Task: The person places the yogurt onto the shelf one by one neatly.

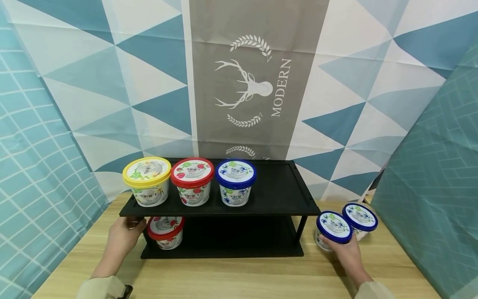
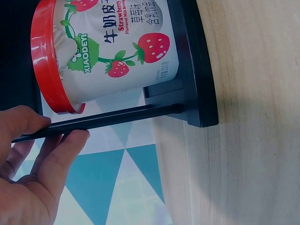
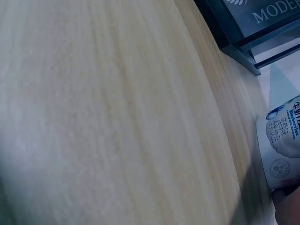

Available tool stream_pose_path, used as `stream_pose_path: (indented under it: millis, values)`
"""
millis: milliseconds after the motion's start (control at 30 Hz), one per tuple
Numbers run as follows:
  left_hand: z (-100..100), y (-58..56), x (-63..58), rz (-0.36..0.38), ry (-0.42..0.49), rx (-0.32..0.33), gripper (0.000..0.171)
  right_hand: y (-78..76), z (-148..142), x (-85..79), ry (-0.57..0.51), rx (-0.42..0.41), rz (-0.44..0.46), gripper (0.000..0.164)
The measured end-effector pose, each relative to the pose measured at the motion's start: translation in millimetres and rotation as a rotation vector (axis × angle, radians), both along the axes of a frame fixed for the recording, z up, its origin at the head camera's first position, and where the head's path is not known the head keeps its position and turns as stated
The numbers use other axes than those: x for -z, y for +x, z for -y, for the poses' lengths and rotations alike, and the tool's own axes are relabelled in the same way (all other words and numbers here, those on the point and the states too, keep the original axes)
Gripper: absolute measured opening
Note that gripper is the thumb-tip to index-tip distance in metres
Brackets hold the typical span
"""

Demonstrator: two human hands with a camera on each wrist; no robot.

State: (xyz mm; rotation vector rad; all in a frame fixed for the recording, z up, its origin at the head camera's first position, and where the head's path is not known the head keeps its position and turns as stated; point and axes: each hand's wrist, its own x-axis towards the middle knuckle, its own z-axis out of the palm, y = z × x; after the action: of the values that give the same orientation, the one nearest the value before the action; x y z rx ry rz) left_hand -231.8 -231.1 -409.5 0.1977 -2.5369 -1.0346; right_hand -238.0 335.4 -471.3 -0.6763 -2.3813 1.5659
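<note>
A blueberry milk tub (image 1: pixel 331 228) is on the right side of the wooden table (image 1: pixel 239 277), just past the right end of the black shelf (image 1: pixel 224 245). It is a round white cup, a bit wider at the top, with a dark blue rim on its lid and small blueberry pictures. Its lid faces up, so the line from bottom to lid runs about straight up, and some printed words on its side face the right wrist camera. The right hand (image 1: pixel 347 254) is wrapped around its near side, holding on; whether its bottom touches the wood is hard to tell. Another blue-lidded tub (image 1: pixel 360 216) stands upright just behind it, on the right. At the other end of the shelf, the left hand (image 1: pixel 126 237) pinches a thin black post (image 2: pixel 110 117) between thumb and fingers. Right beside that post, a strawberry tub (image 1: pixel 166 233) with a shiny red lid stands on the lower board. On the flat, smooth top board, three tubs stand in a row with lids up: a yellow-lidded tub (image 1: pixel 147 182), a red-lidded tub (image 1: pixel 192 182) and a blue-topped tub (image 1: pixel 236 183). The table has pale, streaky wood grain. Behind hangs a creased cloth (image 1: pixel 254 83) with blue and white triangles and a white deer head on gray.
</note>
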Motion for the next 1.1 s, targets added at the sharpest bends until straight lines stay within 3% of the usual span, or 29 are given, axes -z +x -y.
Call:
stream_pose_path:
  millis: [167,433,767,1100]
  values:
    - [-1.4,0.5,0.0,0.003,0.004,-0.001,0.03,2.7,-2.0,0.3,0.012,-0.005,-0.017,0.124]
    - [-1.0,-0.2,-1.1,0.013,-0.004,0.0,0.029,12.0,-7.4,-1.9,0.047,-0.049,0.036,0.123]
    - [-0.6,-0.6,-0.8,0.002,-0.006,0.002,0.029,22.1,-7.1,-10.0,0.117,-0.144,0.071,0.116]
    - [-0.8,0.6,-1.3,-0.01,-0.021,-0.002,0.029,32.0,3.8,-21.8,0.11,-0.232,0.069,0.115]
